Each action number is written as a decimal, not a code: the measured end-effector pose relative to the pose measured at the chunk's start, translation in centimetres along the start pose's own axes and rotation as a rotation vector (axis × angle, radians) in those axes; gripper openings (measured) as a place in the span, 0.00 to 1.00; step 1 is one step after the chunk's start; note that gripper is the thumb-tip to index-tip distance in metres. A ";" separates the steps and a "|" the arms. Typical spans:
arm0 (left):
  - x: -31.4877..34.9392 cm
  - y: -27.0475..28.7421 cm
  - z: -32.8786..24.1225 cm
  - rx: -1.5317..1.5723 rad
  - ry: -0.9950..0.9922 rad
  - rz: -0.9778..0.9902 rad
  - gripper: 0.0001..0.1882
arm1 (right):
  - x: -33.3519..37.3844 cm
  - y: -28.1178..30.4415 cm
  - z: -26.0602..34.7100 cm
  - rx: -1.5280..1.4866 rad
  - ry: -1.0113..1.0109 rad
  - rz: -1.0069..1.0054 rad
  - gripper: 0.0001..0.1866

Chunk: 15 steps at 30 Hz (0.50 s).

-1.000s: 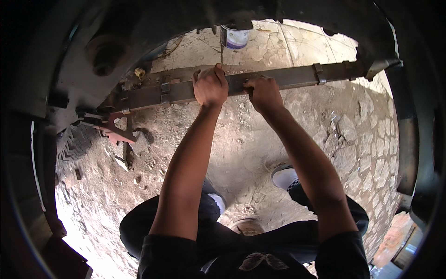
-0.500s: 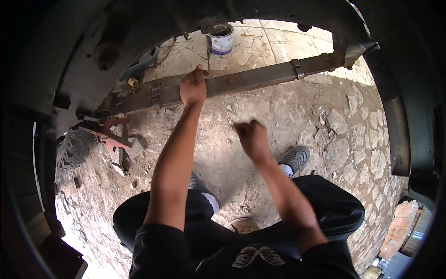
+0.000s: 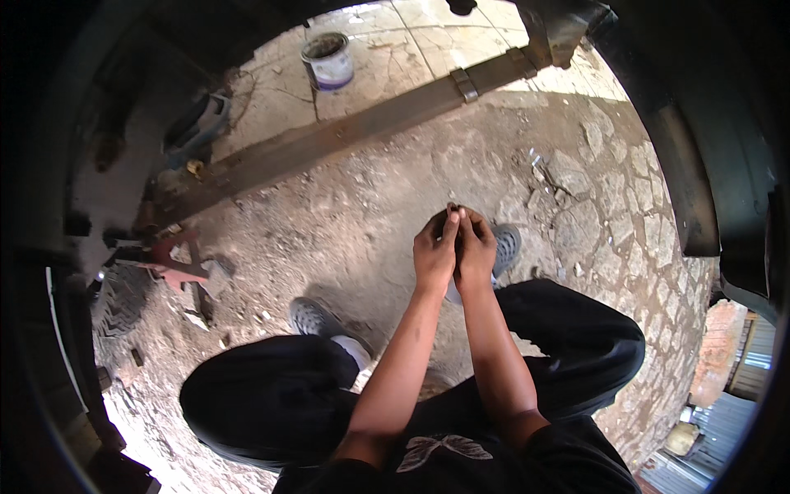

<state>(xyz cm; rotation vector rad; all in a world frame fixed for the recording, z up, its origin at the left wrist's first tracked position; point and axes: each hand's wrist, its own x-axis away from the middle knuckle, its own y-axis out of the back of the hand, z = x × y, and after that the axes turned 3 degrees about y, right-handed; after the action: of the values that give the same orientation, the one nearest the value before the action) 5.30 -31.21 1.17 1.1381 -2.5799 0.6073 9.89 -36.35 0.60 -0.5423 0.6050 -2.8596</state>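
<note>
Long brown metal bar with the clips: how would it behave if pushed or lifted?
Likely stiff: the bar looks thick and spans a long run without obvious sag. Probably heavy, given its metallic look and deep section. Unlikely to roll: its sides look flat, and its far right end meets a dark bracket, which may restrain it.

A leaf spring (image 3: 378,122) and red stand (image 3: 188,272) suggest a vehicle workshop.
</note>
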 end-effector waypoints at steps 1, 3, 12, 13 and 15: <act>0.0 -0.1 -0.4 0.004 0.037 0.068 0.25 | -0.2 0.8 0.3 0.014 0.028 0.029 0.13; -0.5 -0.3 -0.3 0.179 0.220 0.159 0.26 | 0.1 1.8 1.1 0.036 0.078 0.067 0.16; -3.7 -0.7 -2.7 0.342 0.131 0.243 0.29 | 0.5 -0.1 8.1 0.735 0.638 -0.202 0.15; -4.5 -0.3 -3.3 0.266 0.091 0.256 0.29 | -0.2 -1.4 9.8 0.693 0.658 -0.174 0.15; -6.3 0.3 -4.7 0.149 0.015 0.278 0.29 | -2.3 -4.9 13.4 0.772 0.712 -0.013 0.17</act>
<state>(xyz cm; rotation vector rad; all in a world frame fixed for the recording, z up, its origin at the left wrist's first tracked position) 9.54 -24.75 2.73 0.8144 -2.7406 0.8775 16.67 -36.18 13.32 0.5990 -0.4528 -2.9165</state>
